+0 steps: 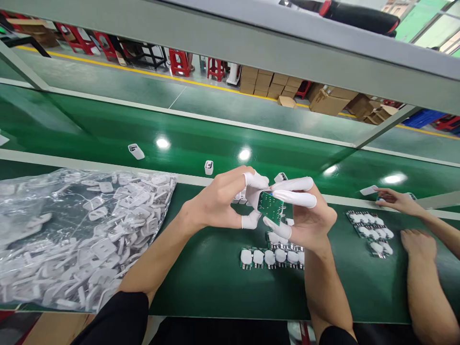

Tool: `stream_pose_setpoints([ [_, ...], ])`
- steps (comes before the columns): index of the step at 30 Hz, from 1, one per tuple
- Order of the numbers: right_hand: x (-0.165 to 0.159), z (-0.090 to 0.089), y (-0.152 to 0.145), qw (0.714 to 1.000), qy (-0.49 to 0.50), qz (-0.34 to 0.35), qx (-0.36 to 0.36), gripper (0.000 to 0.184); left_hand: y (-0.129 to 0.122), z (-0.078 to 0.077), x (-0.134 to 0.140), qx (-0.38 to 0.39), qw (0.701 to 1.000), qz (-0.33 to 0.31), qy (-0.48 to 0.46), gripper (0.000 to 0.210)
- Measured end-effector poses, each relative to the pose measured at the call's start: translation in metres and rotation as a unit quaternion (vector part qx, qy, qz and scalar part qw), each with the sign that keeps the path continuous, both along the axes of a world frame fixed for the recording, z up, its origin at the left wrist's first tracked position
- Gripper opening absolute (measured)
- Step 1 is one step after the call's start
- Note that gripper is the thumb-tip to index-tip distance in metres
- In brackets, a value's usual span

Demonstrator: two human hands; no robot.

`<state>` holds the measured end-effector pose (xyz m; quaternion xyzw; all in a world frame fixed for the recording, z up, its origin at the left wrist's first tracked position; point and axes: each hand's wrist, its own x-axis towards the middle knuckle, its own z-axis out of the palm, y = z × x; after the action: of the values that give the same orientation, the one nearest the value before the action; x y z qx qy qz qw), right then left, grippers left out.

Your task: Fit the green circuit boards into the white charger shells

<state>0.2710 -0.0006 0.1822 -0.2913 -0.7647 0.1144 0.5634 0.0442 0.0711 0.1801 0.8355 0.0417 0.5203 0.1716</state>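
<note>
White finger cots cover several fingertips of both my hands. My left hand [224, 199] is closed around a small white plastic casing [253, 196], held between thumb and fingers. With my right hand [311, 218] I pinch a green circuit board [270, 208] by its edges, its solder-dotted face towards me. The board's left edge is at the casing; whether it sits inside cannot be made out. Below my hands, rows of circuit boards with white round-topped parts [269, 258] lie on the green bench [204, 282]. My right forearm hides part of these rows.
A clear plastic bag [89, 239] of loose white plastic pieces fills the left side. White casings [209, 167] stand on the green strip [187, 153] beyond a pale rail. At right, a co-worker's hands [400, 201] are near more boards [370, 230]. A grey beam [230, 38] crosses above.
</note>
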Motion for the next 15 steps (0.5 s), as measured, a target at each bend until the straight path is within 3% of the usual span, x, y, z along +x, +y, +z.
stream_pose_setpoints([
  [9,0.0,0.002,0.0,0.999,-0.023,-0.012,-0.035,0.064,0.001,-0.001,0.001,-0.015,1.0,-0.015,0.005,0.059],
  [15,0.009,0.006,-0.009,0.993,-0.107,-0.039,-0.014,0.101,0.001,-0.008,0.004,-0.186,0.979,-0.076,-0.021,0.053],
])
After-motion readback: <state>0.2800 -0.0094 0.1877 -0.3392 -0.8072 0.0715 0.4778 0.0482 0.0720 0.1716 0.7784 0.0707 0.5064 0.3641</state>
